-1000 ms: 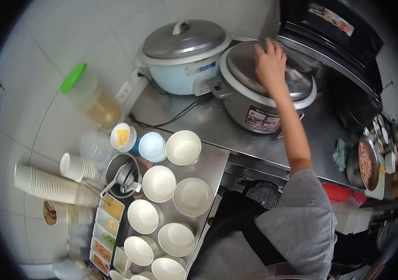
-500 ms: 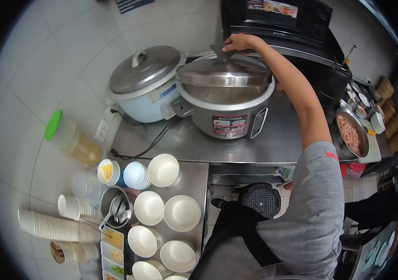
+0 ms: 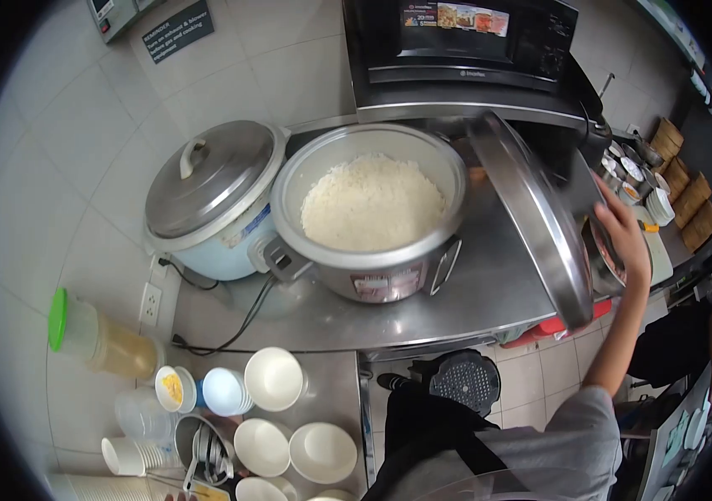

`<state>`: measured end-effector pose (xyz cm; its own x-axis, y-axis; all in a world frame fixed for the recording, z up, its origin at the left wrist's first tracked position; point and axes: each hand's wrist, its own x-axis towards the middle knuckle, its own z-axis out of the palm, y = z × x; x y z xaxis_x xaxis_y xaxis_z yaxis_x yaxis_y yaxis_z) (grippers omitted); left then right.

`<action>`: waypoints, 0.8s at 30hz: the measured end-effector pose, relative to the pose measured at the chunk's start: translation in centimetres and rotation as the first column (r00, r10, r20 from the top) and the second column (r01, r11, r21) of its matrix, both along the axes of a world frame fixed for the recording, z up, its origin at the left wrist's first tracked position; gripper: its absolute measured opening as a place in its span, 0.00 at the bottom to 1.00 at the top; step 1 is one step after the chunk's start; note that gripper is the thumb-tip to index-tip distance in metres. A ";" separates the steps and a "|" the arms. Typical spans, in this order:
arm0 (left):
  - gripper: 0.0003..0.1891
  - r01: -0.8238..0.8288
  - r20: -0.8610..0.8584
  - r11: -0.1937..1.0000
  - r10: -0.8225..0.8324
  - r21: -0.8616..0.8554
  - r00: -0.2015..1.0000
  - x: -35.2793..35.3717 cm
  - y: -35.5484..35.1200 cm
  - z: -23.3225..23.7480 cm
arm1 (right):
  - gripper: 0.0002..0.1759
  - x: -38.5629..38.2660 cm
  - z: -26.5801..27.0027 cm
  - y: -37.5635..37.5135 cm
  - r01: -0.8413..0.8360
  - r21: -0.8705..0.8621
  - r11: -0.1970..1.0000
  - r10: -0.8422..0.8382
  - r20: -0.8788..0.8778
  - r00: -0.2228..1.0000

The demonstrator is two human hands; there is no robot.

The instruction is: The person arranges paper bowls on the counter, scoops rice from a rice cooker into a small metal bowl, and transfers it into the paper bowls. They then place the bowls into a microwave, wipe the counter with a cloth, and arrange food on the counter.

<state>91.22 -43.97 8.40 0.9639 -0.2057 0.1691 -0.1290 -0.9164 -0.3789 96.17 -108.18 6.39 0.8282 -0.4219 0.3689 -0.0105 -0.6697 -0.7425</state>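
A large metal lid (image 3: 531, 217) is held on edge to the right of the open rice cooker (image 3: 368, 271), its rim towards me. My right hand (image 3: 625, 235) is on the far side of the lid, closed at its handle, which I cannot see clearly. White cooked rice (image 3: 377, 202) fills the lower part of the cooker's pot. At the bottom edge of the view, only the fingertips of my left hand (image 3: 180, 497) show, near a metal pot (image 3: 193, 434) with utensils in it.
A light-blue rice cooker (image 3: 226, 250) stands lidded on the left. A black microwave (image 3: 464, 42) is behind. White bowls (image 3: 275, 380) stand at the front left, beside a green-lidded container (image 3: 114, 342). A black stool (image 3: 464, 380) is below the counter. Another person (image 3: 686, 342) is at the right.
My right hand has lifted the lid off the rice cooker and carried it to the right, tilting it on edge. The rice is now uncovered. Left fingertips have appeared at the bottom.
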 end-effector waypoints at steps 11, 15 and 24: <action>0.17 0.517 -0.064 0.829 -0.540 -0.211 0.839 21.2 -13.0 -3.6 | 0.33 1.0 -13.8 -0.6 0.304 -0.207 0.930 -0.360 -0.351 0.864; 0.15 0.555 -0.061 0.807 -0.575 -0.201 0.816 23.9 -13.3 -4.7 | 0.37 3.3 -18.6 -0.2 0.322 -0.453 0.831 -0.493 -0.333 0.804; 0.08 -0.400 -0.125 0.855 0.381 -0.330 0.916 21.7 8.9 -3.0 | 0.31 5.1 -21.2 -2.5 0.285 -0.589 0.756 -0.581 -0.405 0.706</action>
